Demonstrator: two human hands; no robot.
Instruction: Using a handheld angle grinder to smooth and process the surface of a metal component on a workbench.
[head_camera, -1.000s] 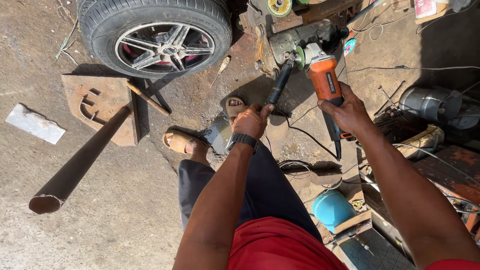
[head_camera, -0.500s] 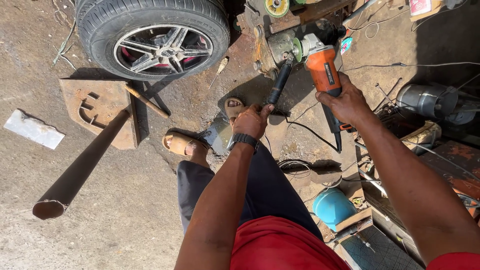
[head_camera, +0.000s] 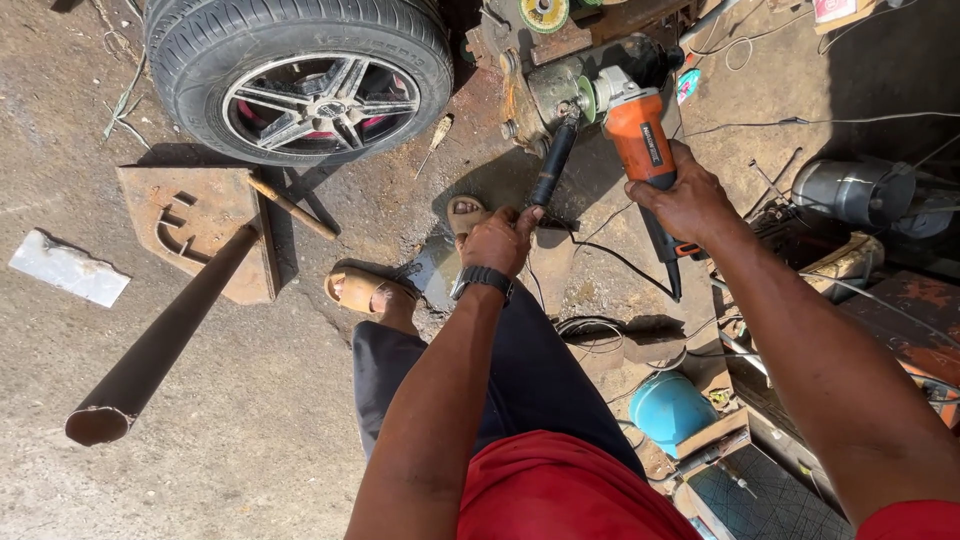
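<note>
My right hand (head_camera: 685, 200) grips the orange body of an angle grinder (head_camera: 638, 135) whose head points up toward a rusty metal part (head_camera: 545, 85). My left hand (head_camera: 497, 240) holds the end of the grinder's black side handle (head_camera: 553, 165). A dark watch sits on that wrist. The grinder's black cord (head_camera: 625, 262) trails down across the ground. My sandalled feet (head_camera: 365, 290) stand below the hands.
A car wheel with an alloy rim (head_camera: 300, 75) lies at top left. A long dark pipe (head_camera: 160, 345) leans over a rusty metal plate (head_camera: 200, 225). A blue container (head_camera: 668, 410), a silver canister (head_camera: 850, 190) and tangled wires crowd the right side.
Both hands and the grinder have shifted slightly upward toward the rusty metal part. The grip on body and side handle is unchanged.
</note>
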